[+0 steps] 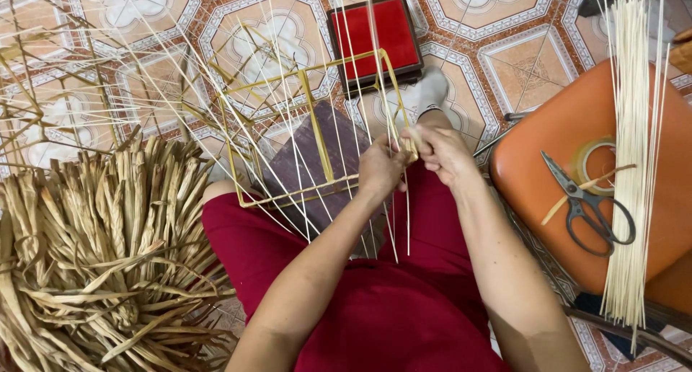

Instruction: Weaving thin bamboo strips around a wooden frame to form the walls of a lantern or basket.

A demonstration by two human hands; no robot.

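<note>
Head view: left hand and right hand pinch thin pale bamboo slivers at yellow rectangular frame corner; binding step; next likely needs steady tension.

Red tray, orange stool, yellow frame (pale sticks).

yellow wire frame tilted on lap, thin pale sticks fanning through

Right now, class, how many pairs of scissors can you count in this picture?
1. The scissors lie on the orange stool, beside the bundle of thin sticks. More could be hidden under the dried leaves.
</note>
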